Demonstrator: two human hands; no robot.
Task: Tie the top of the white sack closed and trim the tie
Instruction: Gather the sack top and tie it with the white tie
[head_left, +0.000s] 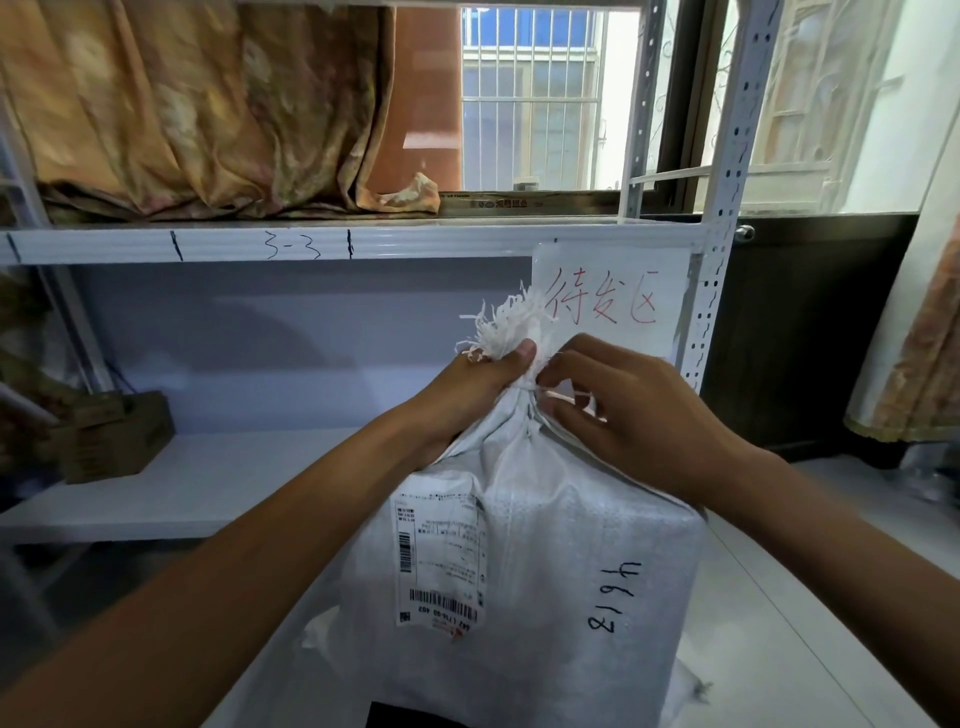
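Observation:
A white woven sack (545, 561) stands upright in front of me, with a shipping label on its front and black numbers written on its right side. Its top is gathered into a neck with a frayed white fringe (506, 325) sticking up. My left hand (478, 389) is clenched around the gathered neck just under the fringe. My right hand (623, 415) is at the right side of the neck, fingers pinching a thin white tie (563, 396) that wraps the neck. A short tail of the tie shows between my right fingers.
A white metal shelf rack (260, 244) stands behind the sack, marked "3-3". A paper sign with red writing (613, 296) hangs on its right post. A brown cardboard box (114, 436) sits on the lower shelf at left. Folded fabric (182, 114) lies on the upper shelf.

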